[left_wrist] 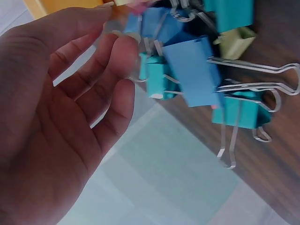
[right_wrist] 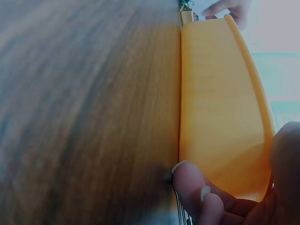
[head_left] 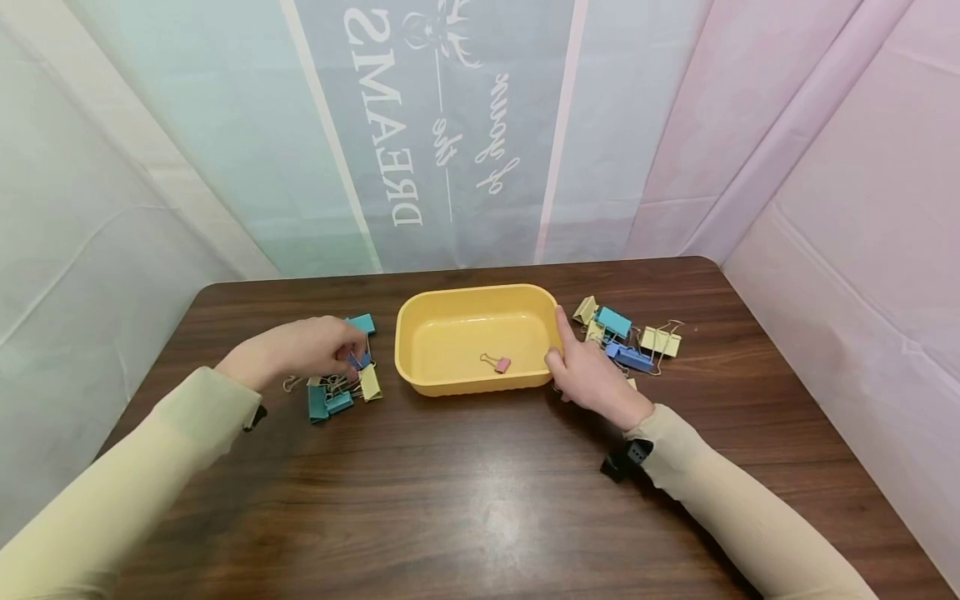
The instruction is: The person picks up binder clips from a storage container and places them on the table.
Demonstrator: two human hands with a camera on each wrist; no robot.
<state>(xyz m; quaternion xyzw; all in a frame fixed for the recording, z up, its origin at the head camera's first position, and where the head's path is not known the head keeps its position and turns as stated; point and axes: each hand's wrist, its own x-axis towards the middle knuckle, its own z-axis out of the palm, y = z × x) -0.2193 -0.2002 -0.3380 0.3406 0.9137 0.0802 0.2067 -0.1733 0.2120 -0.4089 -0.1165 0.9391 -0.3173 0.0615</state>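
A yellow plastic tray [head_left: 420,385] lies on the dark wood table, with a small pink binder clip [head_left: 502,365] inside it. My right hand [head_left: 592,375] holds the tray's right front corner, index finger along the rim and other fingers bent against the outer wall [right_wrist: 220,108]. Thin metal wires [right_wrist: 180,206] show beside those fingertips. Over the left pile, my left hand [head_left: 318,346] reaches down with loosely bent fingers around a blue binder clip [head_left: 360,361]. Teal clips [head_left: 318,403] and a yellow clip [head_left: 370,383] lie beside it. Thumb and index tips are partly cut off in the left wrist view.
Right of the tray lies another pile, with a teal clip [head_left: 613,322], a blue clip [head_left: 633,358] and a yellow clip [head_left: 662,342]. Fabric with printed lettering [head_left: 442,125] hangs behind the table [head_left: 450,500]; pale cloth [head_left: 847,233] borders the sides.
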